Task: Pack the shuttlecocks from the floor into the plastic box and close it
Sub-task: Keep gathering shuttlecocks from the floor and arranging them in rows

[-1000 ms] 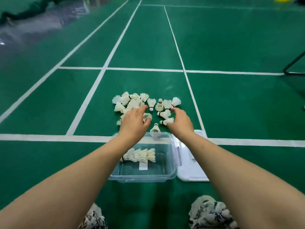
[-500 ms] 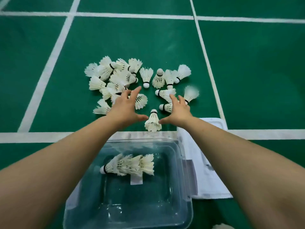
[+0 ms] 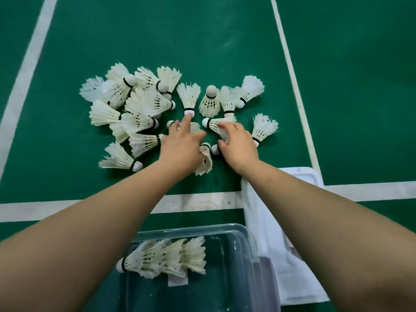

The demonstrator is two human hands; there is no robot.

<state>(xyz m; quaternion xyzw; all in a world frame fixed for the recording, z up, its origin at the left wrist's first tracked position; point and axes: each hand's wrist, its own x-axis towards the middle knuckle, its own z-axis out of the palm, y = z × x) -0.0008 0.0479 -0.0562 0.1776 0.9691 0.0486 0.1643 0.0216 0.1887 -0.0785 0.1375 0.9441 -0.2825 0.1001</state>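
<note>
Reaching deeper than a moment ago, both hands now meet the shuttlecocks (image 3: pixel 144 102) on the floor (image 3: pixel 225 41): the left hand (image 3: pixel 182 149) lies with fingers (image 3: pixel 185 122) spread across several, and the right hand (image 3: pixel 239 147) curls round one shuttlecock (image 3: pixel 215 125). Few are packed yet; the plastic box (image 3: pixel 245 235) sits nearby, its lid (image 3: pixel 281 221) off.

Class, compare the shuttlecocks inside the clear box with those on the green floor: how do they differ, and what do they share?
The boxed shuttlecocks are nested in one stack on its side; the floor shuttlecocks lie loose, pointing many ways. The boxed shuttlecocks are few, the floor shuttlecocks many. The left hand and right hand touch only the floor shuttlecocks. Both sets have white feathers and black bands.
</note>
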